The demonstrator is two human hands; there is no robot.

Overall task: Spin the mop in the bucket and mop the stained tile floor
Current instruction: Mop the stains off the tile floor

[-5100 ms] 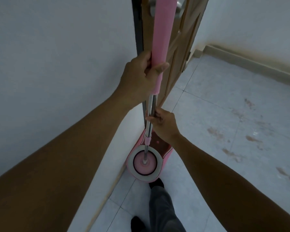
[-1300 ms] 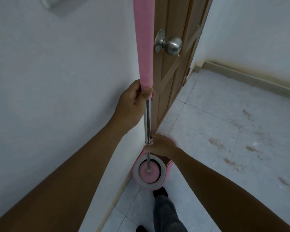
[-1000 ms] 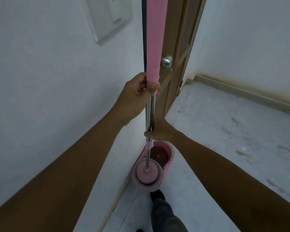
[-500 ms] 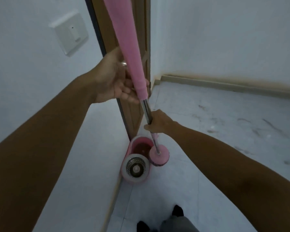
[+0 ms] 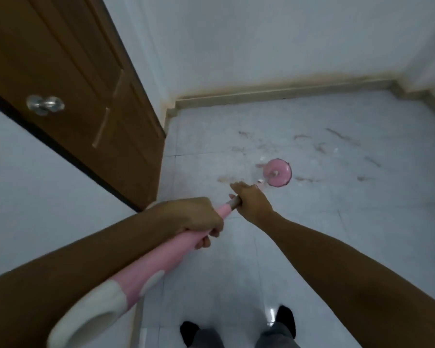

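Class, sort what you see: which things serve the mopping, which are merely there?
Mopping: round pink mop head; pink foam-covered mop handle, in left hand and right hand; brown stains; pale tile floor.
Merely there: brown wooden door; silver door knob; beige skirting board.

Door: we see a brown wooden door (image 5: 68, 79) filling the upper left, its silver knob (image 5: 45, 105) near the left edge.
Walls: we've got a pale white wall (image 5: 261, 41) across the top.
Skirting: a beige skirting (image 5: 281, 92) runs along the wall's foot.
Floor: we're over a glossy white tile floor (image 5: 312, 222), with brown stains (image 5: 342, 135) at centre right.
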